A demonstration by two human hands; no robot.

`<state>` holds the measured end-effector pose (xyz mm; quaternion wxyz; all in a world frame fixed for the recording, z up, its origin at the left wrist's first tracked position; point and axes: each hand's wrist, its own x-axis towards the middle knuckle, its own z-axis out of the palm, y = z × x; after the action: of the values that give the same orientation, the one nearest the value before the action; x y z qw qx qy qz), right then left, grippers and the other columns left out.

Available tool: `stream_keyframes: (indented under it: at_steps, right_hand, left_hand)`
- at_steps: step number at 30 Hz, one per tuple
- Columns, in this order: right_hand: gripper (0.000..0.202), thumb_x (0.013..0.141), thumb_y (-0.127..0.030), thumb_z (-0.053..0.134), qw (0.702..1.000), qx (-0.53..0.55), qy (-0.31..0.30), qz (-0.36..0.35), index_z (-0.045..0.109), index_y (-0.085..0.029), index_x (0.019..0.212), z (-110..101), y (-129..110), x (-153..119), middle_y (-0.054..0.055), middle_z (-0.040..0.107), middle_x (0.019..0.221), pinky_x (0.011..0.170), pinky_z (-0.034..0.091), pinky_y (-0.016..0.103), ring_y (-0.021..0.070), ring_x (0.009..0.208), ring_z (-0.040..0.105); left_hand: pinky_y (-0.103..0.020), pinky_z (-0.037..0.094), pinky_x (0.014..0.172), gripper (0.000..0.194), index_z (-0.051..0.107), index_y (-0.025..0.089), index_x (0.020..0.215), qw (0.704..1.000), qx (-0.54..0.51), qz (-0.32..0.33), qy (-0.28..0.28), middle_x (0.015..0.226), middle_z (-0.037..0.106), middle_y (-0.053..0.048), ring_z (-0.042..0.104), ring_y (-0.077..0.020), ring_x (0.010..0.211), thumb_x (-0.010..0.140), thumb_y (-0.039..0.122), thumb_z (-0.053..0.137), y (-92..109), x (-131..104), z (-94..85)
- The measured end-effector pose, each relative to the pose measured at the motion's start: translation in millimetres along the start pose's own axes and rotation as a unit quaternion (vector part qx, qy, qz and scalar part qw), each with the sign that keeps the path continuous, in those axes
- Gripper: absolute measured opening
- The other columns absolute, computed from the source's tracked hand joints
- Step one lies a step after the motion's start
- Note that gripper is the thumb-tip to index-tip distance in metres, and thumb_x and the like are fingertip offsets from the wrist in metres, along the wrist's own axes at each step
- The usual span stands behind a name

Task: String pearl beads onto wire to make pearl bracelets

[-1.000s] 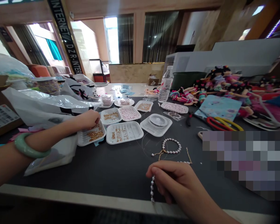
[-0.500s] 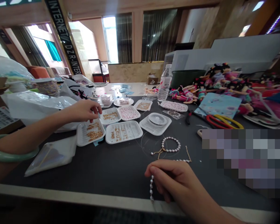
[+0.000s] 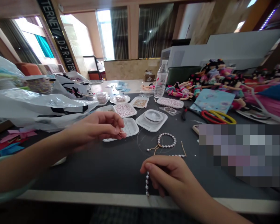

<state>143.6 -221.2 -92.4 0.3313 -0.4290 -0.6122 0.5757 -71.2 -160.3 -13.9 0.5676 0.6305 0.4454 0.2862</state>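
White bead string (image 3: 147,185) hangs near-vertical from the pinching right hand (image 3: 169,174), by the near edge of the bench (image 3: 102,174), left hand (image 3: 100,126) pinching a tiny piece (image 3: 121,133) forward-left, apart.

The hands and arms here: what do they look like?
They are a person's: left hand and right hand ungloved, no sleeves showing. A rounded, pale green bangle circles the left arm; none shows on the right arm.

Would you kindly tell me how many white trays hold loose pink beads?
2: the nearer tray is just beyond the left hand; the farther tray is in front of the clear bottle. Others may be hidden behind that hand.
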Motion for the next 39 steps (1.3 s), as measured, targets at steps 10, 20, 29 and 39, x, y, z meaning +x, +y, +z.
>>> stream_keyframes:
  at_steps: [10,20,29,39]
  right_hand:
    - [0.026,0.082,-0.023,0.049,0.996,-0.001,-0.012,-0.087,0.068,-0.015,0.066,-3.5,-5.5,-2.8,0.005,0.069,0.073,0.063,0.048,0.022,0.0144,0.071,0.064]
    - [0.026,0.081,-0.014,0.049,0.994,0.030,-0.044,-0.099,0.071,-0.016,0.066,-6.3,-5.9,-5.3,0.003,0.072,0.086,0.074,0.047,0.022,0.0152,0.089,0.064]
    - [0.026,0.080,-0.015,0.049,0.994,0.020,-0.054,-0.096,0.069,-0.015,0.064,-6.7,-6.6,-4.9,0.003,0.071,0.087,0.071,0.047,0.021,0.0145,0.085,0.064]
    - [0.025,0.081,-0.015,0.049,0.993,0.030,-0.064,-0.091,0.067,-0.013,0.065,-7.5,-4.8,-5.8,0.005,0.071,0.083,0.069,0.047,0.022,0.0166,0.084,0.063]
  left_hand:
    - [-0.023,0.047,0.068,0.007,0.061,0.016,0.072,0.986,-0.158,0.031,-0.041,0.069,0.059,-0.002,0.061,-0.0155,0.074,0.066,0.012,0.060,-16.9,-9.9,40.1]
    - [-0.023,0.044,0.064,0.005,0.061,0.016,0.071,0.979,-0.179,0.040,-0.089,0.066,0.059,-0.002,0.057,-0.0138,0.068,0.066,0.015,0.061,-21.0,-7.2,46.9]
    - [-0.024,0.043,0.062,0.008,0.060,0.017,0.071,0.979,-0.178,0.025,-0.091,0.065,0.059,-0.003,0.055,-0.0135,0.065,0.064,0.015,0.061,-21.6,-6.2,51.6]
    - [-0.023,0.042,0.061,0.007,0.059,0.016,0.072,0.979,-0.174,0.029,-0.100,0.067,0.061,-0.003,0.054,-0.0124,0.065,0.065,0.014,0.060,-23.6,-6.3,51.6]
